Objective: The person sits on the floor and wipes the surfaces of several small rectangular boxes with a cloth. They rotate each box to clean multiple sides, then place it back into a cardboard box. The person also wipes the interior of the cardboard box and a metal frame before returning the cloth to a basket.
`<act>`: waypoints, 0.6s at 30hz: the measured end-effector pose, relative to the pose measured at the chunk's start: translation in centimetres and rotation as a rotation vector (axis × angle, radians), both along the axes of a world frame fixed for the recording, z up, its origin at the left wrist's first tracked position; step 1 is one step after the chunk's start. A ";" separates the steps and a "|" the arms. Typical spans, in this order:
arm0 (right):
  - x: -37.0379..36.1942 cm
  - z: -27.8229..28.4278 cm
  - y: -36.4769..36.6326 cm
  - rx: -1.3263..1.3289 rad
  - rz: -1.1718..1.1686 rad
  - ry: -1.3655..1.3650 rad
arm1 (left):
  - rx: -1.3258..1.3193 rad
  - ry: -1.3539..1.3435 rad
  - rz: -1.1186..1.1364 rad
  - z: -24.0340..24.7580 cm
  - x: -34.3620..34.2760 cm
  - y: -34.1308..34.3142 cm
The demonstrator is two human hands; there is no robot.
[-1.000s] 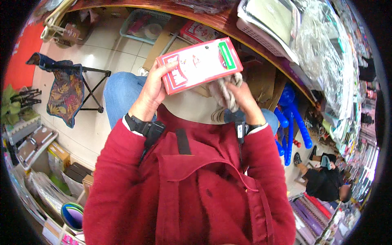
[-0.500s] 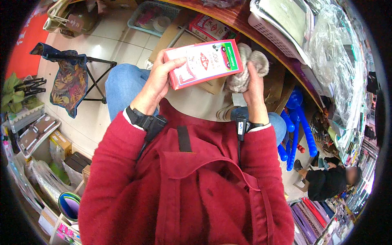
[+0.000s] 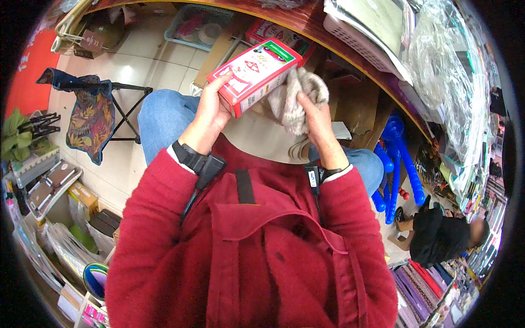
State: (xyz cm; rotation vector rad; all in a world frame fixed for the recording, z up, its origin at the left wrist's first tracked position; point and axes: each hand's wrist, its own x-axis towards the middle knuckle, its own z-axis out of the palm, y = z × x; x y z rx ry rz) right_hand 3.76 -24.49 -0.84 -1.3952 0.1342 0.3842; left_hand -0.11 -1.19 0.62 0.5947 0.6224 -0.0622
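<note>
Pale tiled floor (image 3: 139, 52) catches a glare; a folding stool (image 3: 95, 104) stands left, and a curved wooden shelf (image 3: 350, 52) is crammed with wrapped goods.

Flat red and white carton box (image 3: 254, 74) with a green end, tilted, gripped at its lower edge by the left hand (image 3: 210, 112), crumpled grey-beige cloth (image 3: 295, 98) bunched in the right hand (image 3: 314, 117), pressed against the box's lower right side
</note>
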 end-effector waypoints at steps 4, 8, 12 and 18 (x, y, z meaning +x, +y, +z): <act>1.6 -0.3 -0.3 0.034 -0.153 0.026 | -0.057 0.074 -0.056 -0.2 0.0 -0.1; -0.5 -0.8 2.0 -0.083 0.014 -0.136 | -0.085 0.079 -0.090 -0.3 0.0 -0.7; -3.4 0.0 2.2 -0.314 0.674 -0.685 | -0.049 0.053 -0.063 0.1 0.7 -0.7; -2.2 -0.2 -0.2 -0.886 0.924 -0.420 | 0.162 -0.030 -0.031 0.4 0.4 0.7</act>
